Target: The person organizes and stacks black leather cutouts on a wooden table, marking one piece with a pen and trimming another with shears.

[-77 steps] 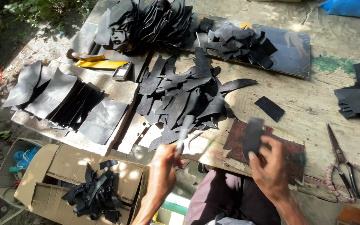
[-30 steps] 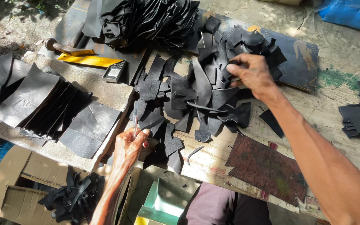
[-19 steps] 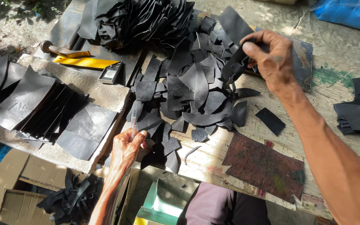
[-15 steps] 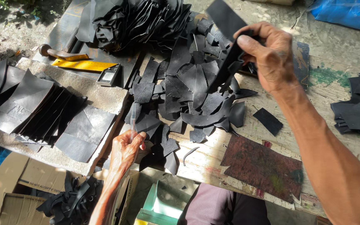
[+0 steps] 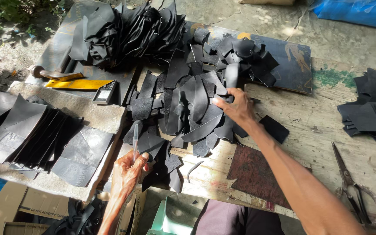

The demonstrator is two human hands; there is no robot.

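Observation:
My right hand [image 5: 236,104] reaches into a heap of black leather pieces [image 5: 192,100] in the middle of the wooden table [image 5: 314,126] and grips one black piece [image 5: 231,75] that stands up between its fingers. My left hand [image 5: 127,170] rests at the table's near edge and holds a thin clear pen [image 5: 135,140] upright, next to small black scraps [image 5: 159,159]. A single black rectangle [image 5: 275,128] lies just right of my right wrist.
A larger pile of black pieces [image 5: 127,30] sits at the back. Stacked black sheets [image 5: 31,135] lie on a slab at left. Scissors [image 5: 349,182] and another black stack [image 5: 370,109] are at right. A yellow ruler [image 5: 77,84], a reddish-brown mat [image 5: 253,172] and cardboard boxes [image 5: 18,209] are nearby.
My right hand has come down from holding a long black piece high and now grips a smaller piece lower in the heap. My left hand stays at the table edge.

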